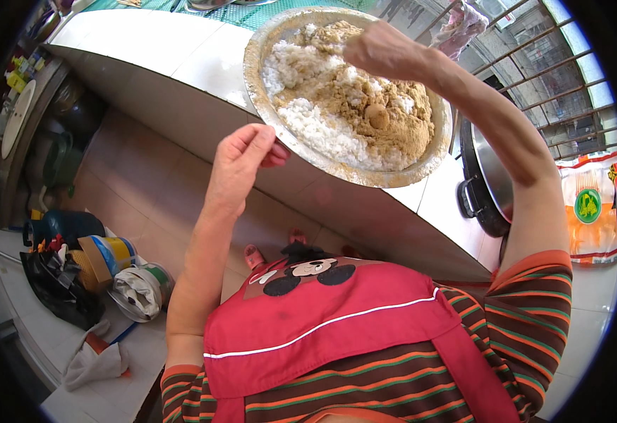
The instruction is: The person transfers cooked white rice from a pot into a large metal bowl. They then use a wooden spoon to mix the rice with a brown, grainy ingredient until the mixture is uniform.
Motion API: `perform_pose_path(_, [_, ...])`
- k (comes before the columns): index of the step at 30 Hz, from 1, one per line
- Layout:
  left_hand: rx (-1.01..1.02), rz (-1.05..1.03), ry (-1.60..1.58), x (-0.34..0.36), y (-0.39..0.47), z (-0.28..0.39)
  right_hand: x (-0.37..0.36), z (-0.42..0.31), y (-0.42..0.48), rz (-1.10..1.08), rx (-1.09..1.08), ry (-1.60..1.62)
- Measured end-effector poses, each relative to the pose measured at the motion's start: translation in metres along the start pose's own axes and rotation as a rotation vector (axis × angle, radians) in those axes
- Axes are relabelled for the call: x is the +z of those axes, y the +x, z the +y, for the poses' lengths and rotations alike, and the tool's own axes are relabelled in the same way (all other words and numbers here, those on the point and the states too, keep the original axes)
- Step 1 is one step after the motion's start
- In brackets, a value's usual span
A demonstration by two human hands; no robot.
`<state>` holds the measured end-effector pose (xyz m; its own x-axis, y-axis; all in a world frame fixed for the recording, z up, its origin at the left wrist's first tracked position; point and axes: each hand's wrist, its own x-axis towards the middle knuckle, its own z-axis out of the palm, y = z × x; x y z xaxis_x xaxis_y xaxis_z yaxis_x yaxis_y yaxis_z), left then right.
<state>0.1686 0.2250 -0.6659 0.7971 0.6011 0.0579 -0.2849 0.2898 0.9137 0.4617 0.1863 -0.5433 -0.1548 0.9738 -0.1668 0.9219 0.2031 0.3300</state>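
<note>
A wide, shallow metal basin (393,180) stands on the white counter, its rim smeared with pale residue. Inside it are white cooked rice (319,127) and a tan, crumbly powder (398,132), partly mixed. One smooth, round brown lump (376,116) sits in the powder. My right hand (380,52) is curled over the far right part of the mixture; its fingertips are hidden, and whether it holds any is unclear. At the basin's near left rim is my left hand (247,153), thumb and fingers bent. Whether it grips the rim or only rests close by cannot be told.
A black-sided pan (480,180) is right of the basin, near a printed plastic bag (589,206). Window bars (541,79) rise behind my right arm. Green mesh (245,16) covers the counter's far part. Buckets (144,291) and a black bag (59,285) lie at lower left.
</note>
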Motion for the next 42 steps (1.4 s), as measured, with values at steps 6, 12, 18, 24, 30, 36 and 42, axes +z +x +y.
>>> perform_pose_path(6, [-0.01,-0.025,-0.037,-0.007,0.012,-0.001,-0.03,-0.024,-0.078,0.174,-0.219,-0.255])
perform_pose_path(12, [-0.071,-0.098,-0.06,-0.013,0.018,-0.001,-0.093,-0.036,-0.116,0.296,-0.15,-0.279])
perform_pose_path(18, [-0.11,-0.136,-0.068,-0.016,0.021,0.001,-0.096,-0.1,-0.11,0.226,-0.168,-0.197])
perform_pose_path(24, [-0.095,-0.178,-0.043,-0.02,0.024,0.002,-0.051,-0.122,-0.066,0.159,-0.001,-0.115])
perform_pose_path(30, [-0.091,-0.164,-0.029,-0.021,0.028,0.003,-0.027,-0.1,-0.05,0.148,0.217,-0.045])
perform_pose_path(36, [-0.088,-0.151,-0.008,-0.02,0.028,0.004,-0.015,-0.06,-0.046,-0.071,0.558,-0.119])
perform_pose_path(42, [-0.079,-0.179,-0.001,-0.021,0.029,0.003,-0.035,-0.03,-0.055,0.152,0.629,-0.169])
